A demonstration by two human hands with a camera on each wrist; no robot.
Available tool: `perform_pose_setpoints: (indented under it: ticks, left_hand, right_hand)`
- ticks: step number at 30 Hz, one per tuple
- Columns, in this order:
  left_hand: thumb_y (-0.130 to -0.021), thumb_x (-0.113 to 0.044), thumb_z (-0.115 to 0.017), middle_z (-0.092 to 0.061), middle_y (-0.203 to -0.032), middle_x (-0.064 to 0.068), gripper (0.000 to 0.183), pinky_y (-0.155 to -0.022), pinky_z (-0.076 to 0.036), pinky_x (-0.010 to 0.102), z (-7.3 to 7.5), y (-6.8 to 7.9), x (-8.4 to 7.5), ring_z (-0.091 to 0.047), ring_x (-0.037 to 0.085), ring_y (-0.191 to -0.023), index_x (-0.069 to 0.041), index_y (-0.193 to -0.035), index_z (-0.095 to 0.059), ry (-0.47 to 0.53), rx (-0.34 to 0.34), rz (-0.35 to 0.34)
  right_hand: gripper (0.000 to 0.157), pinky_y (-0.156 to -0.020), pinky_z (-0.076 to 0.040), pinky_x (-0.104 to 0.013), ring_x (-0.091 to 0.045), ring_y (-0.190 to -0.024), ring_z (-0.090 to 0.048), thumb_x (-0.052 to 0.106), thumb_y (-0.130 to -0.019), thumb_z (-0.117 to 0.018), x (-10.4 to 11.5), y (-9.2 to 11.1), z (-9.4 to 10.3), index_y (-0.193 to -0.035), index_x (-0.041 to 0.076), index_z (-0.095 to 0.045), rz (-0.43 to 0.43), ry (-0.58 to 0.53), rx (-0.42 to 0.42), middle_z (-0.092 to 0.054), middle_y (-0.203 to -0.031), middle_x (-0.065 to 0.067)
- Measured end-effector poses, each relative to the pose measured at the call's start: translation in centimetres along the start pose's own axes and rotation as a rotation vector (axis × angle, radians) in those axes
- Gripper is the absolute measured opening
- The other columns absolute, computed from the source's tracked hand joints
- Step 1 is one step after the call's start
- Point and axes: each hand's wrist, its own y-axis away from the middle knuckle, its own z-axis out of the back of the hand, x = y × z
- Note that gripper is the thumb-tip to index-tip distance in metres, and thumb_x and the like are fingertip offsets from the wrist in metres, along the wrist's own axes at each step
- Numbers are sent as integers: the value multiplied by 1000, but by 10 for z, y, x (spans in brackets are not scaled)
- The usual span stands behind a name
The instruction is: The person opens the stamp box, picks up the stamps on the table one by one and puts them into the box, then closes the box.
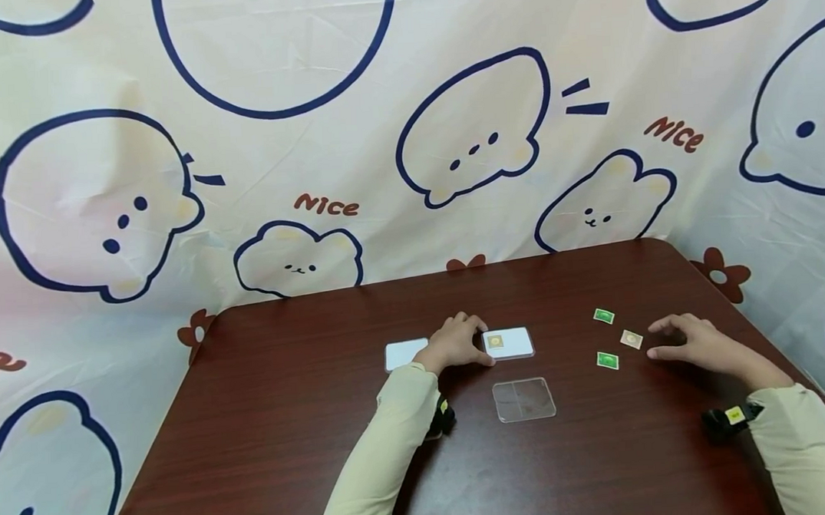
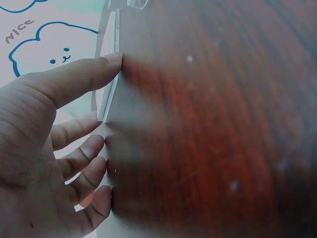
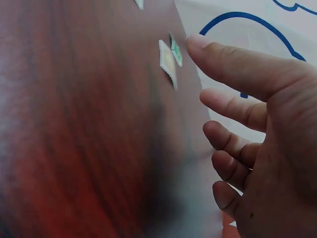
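My left hand [image 1: 455, 342] grips the left end of a flat clear case [image 1: 516, 343], its thumb at the near edge and its forefinger at the far edge. The case has a white inside, with a beige stamp [image 1: 495, 341] on its left part. In the left wrist view the case [image 2: 110, 74] appears nearly edge-on behind the thumb. My right hand [image 1: 700, 342] hovers with parted, loosely bent fingers beside a second beige stamp [image 1: 631, 339] and holds nothing. Two green stamps, one farther [image 1: 604, 316] and one nearer [image 1: 607, 360], lie left of that hand.
Left of my left hand lies another white-filled case [image 1: 404, 353], partly covered by the hand. A clear empty-looking lid [image 1: 524, 400] rests nearer to me on the brown table [image 1: 268, 440]. A patterned cloth [image 1: 380, 151] hangs behind the table.
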Motion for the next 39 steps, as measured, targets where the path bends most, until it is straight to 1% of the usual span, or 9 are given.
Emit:
perform_pose_setpoints:
  ticks: [4, 7, 12, 17, 19, 24, 27, 34, 39]
  left_hand:
    - [-78, -46, -77, -49, -130, 4, 61, -93, -45, 38, 0, 1, 1, -46, 22, -120, -20, -129, -55, 9, 0, 1]
    - [-79, -45, -77, -49, -130, 4, 61, -94, -45, 38, -1, 1, 1, -47, 22, -119, -20, -129, -55, 22, 3, -1]
    - [-78, -45, -77, -49, -129, 4, 61, -92, -46, 37, 0, 2, 1, -48, 22, -118, -20, -129, -55, 22, 2, -1]
    - [-77, -46, -78, -50, -128, 3, 61, -91, -46, 36, 0, 2, 0, -48, 22, -117, -21, -128, -55, 17, -2, 1]
    - [-77, -46, -78, -50, -128, 3, 61, -92, -46, 36, 0, 2, 1, -49, 22, -117, -21, -128, -55, 19, -2, 0]
    - [-78, -46, -78, -50, -127, 3, 60, -91, -46, 35, 0, 2, 1, -49, 22, -116, -21, -128, -55, 26, 1, -4]
    - [-78, -46, -77, -50, -127, 3, 60, -90, -46, 36, 0, 2, 2, -49, 22, -115, -21, -127, -55, 32, 4, -6]
    - [-78, -46, -78, -50, -126, 4, 60, -90, -46, 37, -1, 0, 3, -49, 22, -115, -20, -127, -55, 30, 3, -11]
    - [-77, -46, -78, -50, -126, 3, 60, -90, -46, 37, 1, 0, 2, -49, 22, -115, -20, -127, -55, 34, 3, -9]
  right_hand:
    - [51, -79, -43, -47, -34, -98, -50, 34, -85, -73, -2, -1, -7, -116, -4, -59, 25, 6, 4, -55, -107, -22]
    - [51, -77, -43, -42, -30, -94, -50, 34, -85, -73, -4, -5, -11, -115, -5, -59, 31, 5, 2, -54, -105, -21]
    - [51, -75, -43, -40, -27, -90, -49, 33, -84, -74, -6, -10, -15, -113, -7, -58, 24, 4, -20, -54, -101, -20]
    - [47, -72, -41, -37, -24, -84, -48, 33, -81, -76, -2, -12, -16, -105, -5, -59, 9, 21, -49, -53, -95, -16]
    - [43, -71, -40, -36, -23, -83, -48, 32, -81, -77, -1, -12, -16, -102, -2, -60, 0, 34, -61, -53, -94, -14]
    - [33, -72, -41, -36, -22, -84, -49, 27, -83, -74, 2, -14, -16, -98, 0, -62, -7, 22, -37, -56, -94, -12]
    - [31, -73, -41, -35, -21, -85, -49, 26, -85, -72, 4, -15, -16, -99, -1, -62, -13, 4, -8, -57, -94, -11]
    - [32, -72, -42, -35, -20, -82, -49, 25, -85, -72, 7, -15, -14, -98, -3, -63, -22, 0, 8, -58, -91, -11]
    - [38, -70, -42, -33, -18, -79, -49, 30, -84, -74, 9, -17, -15, -96, -3, -62, -25, -8, 11, -58, -91, -11]
